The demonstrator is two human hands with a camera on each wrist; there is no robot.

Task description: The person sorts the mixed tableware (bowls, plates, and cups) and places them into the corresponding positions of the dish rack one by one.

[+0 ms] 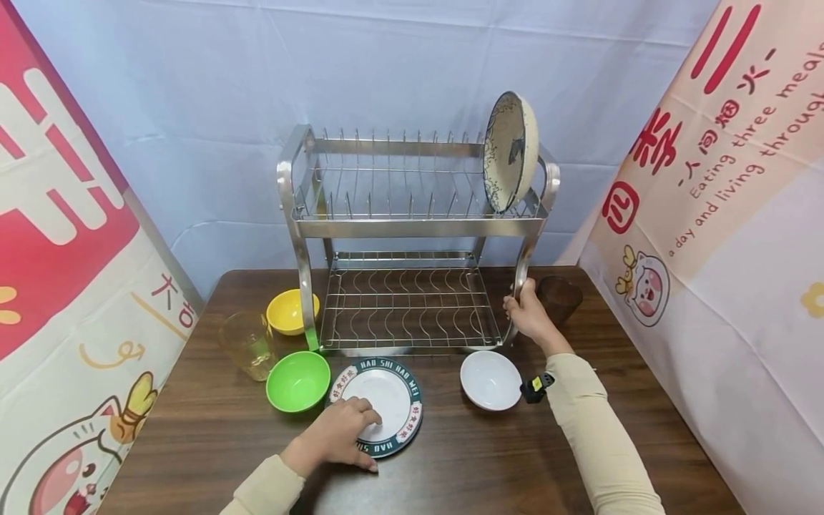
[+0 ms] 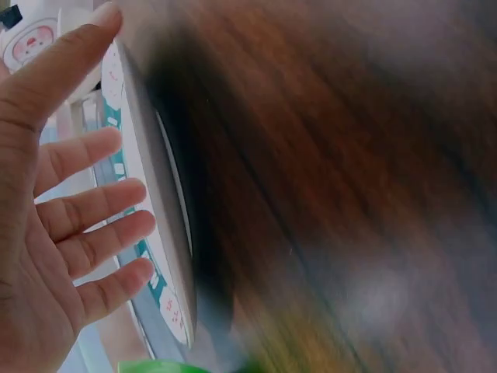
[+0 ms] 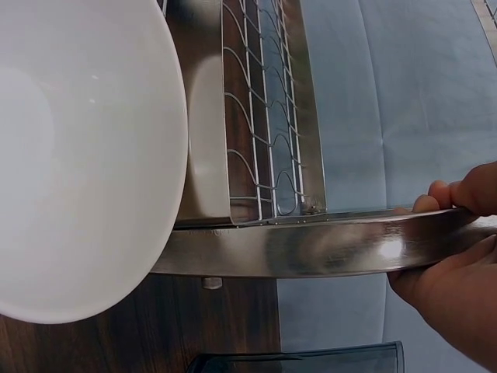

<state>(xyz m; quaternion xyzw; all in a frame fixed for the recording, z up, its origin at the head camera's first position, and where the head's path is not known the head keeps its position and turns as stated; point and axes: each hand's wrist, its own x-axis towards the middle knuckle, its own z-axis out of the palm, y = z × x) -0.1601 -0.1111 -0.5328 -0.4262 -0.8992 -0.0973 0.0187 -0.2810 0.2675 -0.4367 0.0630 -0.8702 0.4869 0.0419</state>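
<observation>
My left hand (image 1: 341,429) hovers over the near left side of a white plate (image 1: 386,397) with a green lettered rim. In the left wrist view its fingers (image 2: 93,202) are spread and slightly bent beside the plate's edge, thumb apart, gripping nothing. On the other side, my right hand (image 1: 531,311) grips the front right leg of a two-tier metal dish rack (image 1: 418,227). The right wrist view shows thumb and fingers around that flat metal leg (image 3: 334,245). A white bowl (image 1: 491,380) sits just in front of the rack, near the right forearm.
A large patterned bowl (image 1: 528,154) stands on edge in the upper tier, at the right. Left of the plate are a green bowl (image 1: 298,383), a yellow bowl (image 1: 286,312) and a clear yellowish cup (image 1: 247,347). A dark cup (image 1: 563,297) stands behind the right hand.
</observation>
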